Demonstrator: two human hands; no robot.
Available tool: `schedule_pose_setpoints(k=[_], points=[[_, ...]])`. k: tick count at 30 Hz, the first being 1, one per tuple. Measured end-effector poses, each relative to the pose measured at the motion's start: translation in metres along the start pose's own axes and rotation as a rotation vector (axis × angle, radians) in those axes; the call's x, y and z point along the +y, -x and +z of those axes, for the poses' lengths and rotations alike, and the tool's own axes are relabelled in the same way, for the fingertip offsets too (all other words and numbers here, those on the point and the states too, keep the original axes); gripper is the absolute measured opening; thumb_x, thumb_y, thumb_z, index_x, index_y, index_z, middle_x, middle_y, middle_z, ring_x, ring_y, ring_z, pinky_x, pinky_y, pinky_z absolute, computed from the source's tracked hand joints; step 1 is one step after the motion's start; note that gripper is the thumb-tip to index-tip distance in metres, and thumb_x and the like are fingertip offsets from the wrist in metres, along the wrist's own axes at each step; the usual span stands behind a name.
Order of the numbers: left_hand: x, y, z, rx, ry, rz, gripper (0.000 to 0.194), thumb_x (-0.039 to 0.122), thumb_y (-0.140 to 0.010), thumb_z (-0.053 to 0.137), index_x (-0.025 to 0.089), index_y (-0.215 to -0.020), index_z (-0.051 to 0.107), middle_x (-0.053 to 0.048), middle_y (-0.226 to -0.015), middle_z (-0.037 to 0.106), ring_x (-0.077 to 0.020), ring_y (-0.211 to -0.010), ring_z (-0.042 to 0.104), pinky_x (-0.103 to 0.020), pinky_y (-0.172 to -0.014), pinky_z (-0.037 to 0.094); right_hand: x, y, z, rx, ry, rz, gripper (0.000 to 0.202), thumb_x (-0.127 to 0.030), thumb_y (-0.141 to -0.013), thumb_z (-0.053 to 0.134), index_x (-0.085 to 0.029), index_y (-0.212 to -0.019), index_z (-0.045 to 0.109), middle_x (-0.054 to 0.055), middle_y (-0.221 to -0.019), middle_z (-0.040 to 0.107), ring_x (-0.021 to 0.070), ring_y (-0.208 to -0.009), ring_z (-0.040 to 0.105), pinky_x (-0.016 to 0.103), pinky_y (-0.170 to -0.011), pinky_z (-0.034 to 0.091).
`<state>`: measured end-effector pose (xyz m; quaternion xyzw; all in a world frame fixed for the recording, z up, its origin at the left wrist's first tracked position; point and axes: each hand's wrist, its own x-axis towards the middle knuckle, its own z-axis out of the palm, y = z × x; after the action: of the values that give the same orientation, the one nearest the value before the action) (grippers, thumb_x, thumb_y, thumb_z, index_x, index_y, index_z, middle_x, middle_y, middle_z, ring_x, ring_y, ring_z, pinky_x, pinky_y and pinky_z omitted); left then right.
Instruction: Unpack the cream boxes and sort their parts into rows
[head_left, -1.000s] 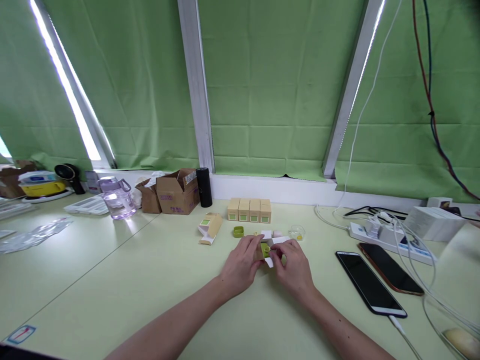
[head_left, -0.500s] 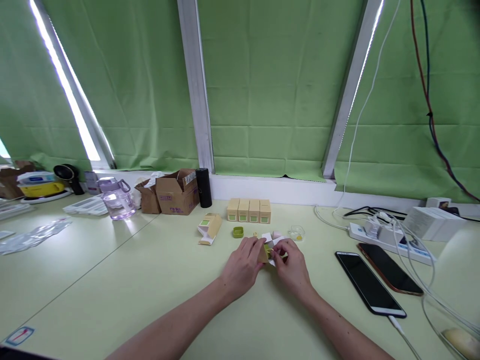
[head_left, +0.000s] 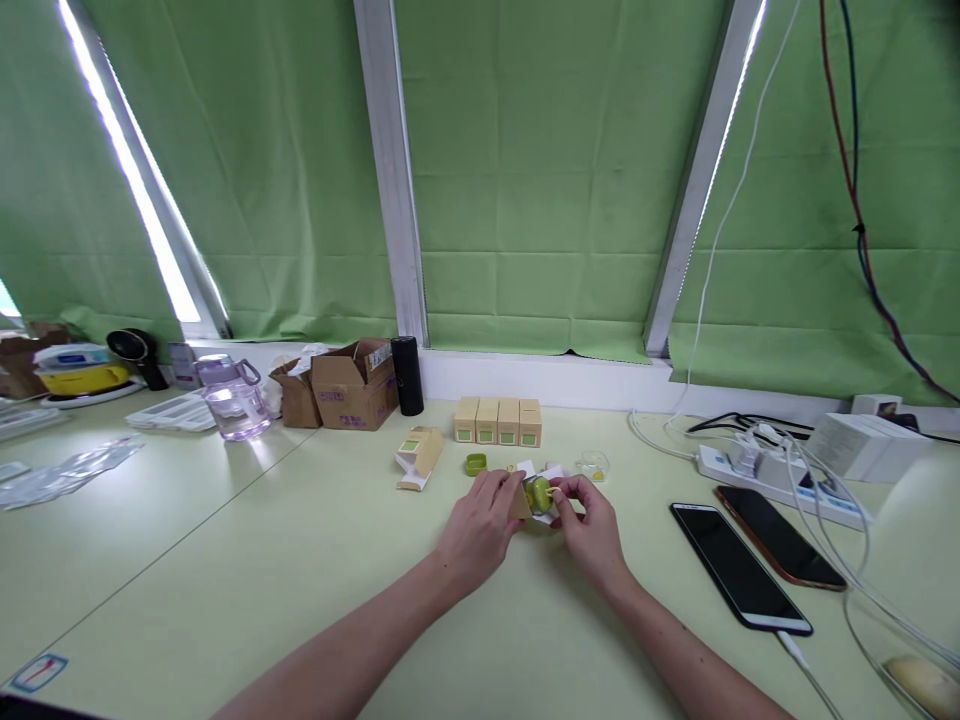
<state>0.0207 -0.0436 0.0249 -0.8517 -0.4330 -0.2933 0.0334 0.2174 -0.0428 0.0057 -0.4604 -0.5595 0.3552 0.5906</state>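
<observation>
My left hand [head_left: 480, 528] is wrapped round a small tan cardboard box [head_left: 519, 503] lying on its side, its white flaps open to the right. A green object [head_left: 538, 494] sticks out of the box's open end. The fingertips of my right hand [head_left: 589, 525] pinch a thin yellowish loop on the green object. Just beyond the hands are a small green container [head_left: 475, 464] and a clear plastic piece [head_left: 592, 465]. An opened tan box [head_left: 420, 458] lies left of them. Behind stand several closed tan boxes [head_left: 497, 422] in a row.
Two phones [head_left: 741, 565] lie at the right, near a power strip [head_left: 780, 480] with white cables. A black cylinder [head_left: 407, 375], a cardboard carton [head_left: 355, 385] and a purple-tinted jug [head_left: 234, 397] stand at the back left. Clear plastic bags [head_left: 71, 472] lie far left.
The green object now shows much more outside the box's open end. My right hand has shifted slightly right with the loop, and my left hand slightly left with the box.
</observation>
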Motion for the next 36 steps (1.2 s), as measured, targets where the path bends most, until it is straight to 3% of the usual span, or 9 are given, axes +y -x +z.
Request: schedule_pose_setpoints(k=[5, 11, 19, 22, 28, 33, 36], points=[[-0.004, 0.0, 0.0, 0.037, 0.007, -0.001, 0.07, 0.013, -0.091, 0.062, 0.028, -0.152, 0.032, -0.013, -0.131, 0.057, -0.0328, -0.123, 0.055, -0.044, -0.087, 0.059, 0.005, -0.003, -0.002, 0.043, -0.122, 0.062, 0.042, -0.067, -0.087, 0.064, -0.025, -0.087, 0.059, 0.006, -0.094, 0.068, 0.0239, -0.081, 0.064, 0.036, -0.061, 0.061], [-0.01, -0.001, -0.001, 0.109, 0.038, -0.025, 0.068, 0.016, -0.093, 0.061, 0.027, -0.154, 0.034, -0.014, -0.131, 0.058, -0.0329, -0.123, 0.054, -0.045, -0.091, 0.058, 0.007, -0.011, -0.007, 0.124, -0.242, 0.109, 0.045, -0.068, -0.082, 0.069, -0.025, -0.087, 0.057, 0.007, -0.101, 0.069, 0.0231, -0.08, 0.064, 0.037, -0.058, 0.062], [-0.02, -0.004, -0.004, 0.217, 0.144, -0.101, 0.067, 0.02, -0.095, 0.058, 0.029, -0.157, 0.034, -0.014, -0.132, 0.058, -0.032, -0.124, 0.055, -0.051, -0.1, 0.054, 0.014, -0.016, -0.014, 0.167, -0.113, 0.074, 0.04, -0.065, -0.084, 0.065, -0.025, -0.087, 0.059, 0.005, -0.087, 0.067, 0.0225, -0.073, 0.062, 0.034, -0.056, 0.055], [-0.021, -0.005, -0.002, 0.26, 0.31, -0.175, 0.066, 0.022, -0.095, 0.059, 0.03, -0.156, 0.036, -0.013, -0.134, 0.057, -0.0305, -0.125, 0.056, -0.052, -0.104, 0.052, 0.019, -0.017, -0.015, 0.156, 0.0, 0.028, 0.039, -0.063, -0.087, 0.062, -0.025, -0.086, 0.061, 0.004, -0.082, 0.066, 0.022, -0.072, 0.061, 0.032, -0.059, 0.052], [-0.025, -0.012, 0.007, 0.308, 0.888, -0.432, 0.06, 0.037, -0.093, 0.065, 0.027, -0.147, 0.04, -0.012, -0.129, 0.063, -0.0269, -0.124, 0.06, -0.041, -0.092, 0.059, 0.026, -0.016, -0.014, 0.054, 0.167, -0.034, 0.037, -0.06, -0.092, 0.055, -0.024, -0.087, 0.061, 0.005, -0.084, 0.071, 0.0214, -0.075, 0.062, 0.032, -0.068, 0.047], [-0.029, -0.017, 0.006, 0.319, 1.206, -0.52, 0.066, 0.051, -0.084, 0.078, 0.023, -0.134, 0.045, -0.013, -0.121, 0.072, -0.0285, -0.118, 0.066, -0.043, -0.095, 0.057, 0.021, -0.013, -0.012, 0.014, 0.235, -0.04, 0.04, -0.063, -0.092, 0.053, -0.024, -0.086, 0.061, 0.005, -0.085, 0.074, 0.0217, -0.074, 0.063, 0.031, -0.068, 0.045], [-0.028, -0.018, 0.005, 0.287, 1.371, -0.565, 0.069, 0.054, -0.08, 0.081, 0.022, -0.13, 0.046, -0.013, -0.119, 0.074, -0.0283, -0.108, 0.072, -0.041, -0.089, 0.059, 0.018, -0.012, -0.011, 0.016, 0.239, -0.043, 0.038, -0.061, -0.092, 0.053, -0.024, -0.086, 0.062, 0.005, -0.085, 0.075, 0.022, -0.072, 0.063, 0.032, -0.067, 0.046]])
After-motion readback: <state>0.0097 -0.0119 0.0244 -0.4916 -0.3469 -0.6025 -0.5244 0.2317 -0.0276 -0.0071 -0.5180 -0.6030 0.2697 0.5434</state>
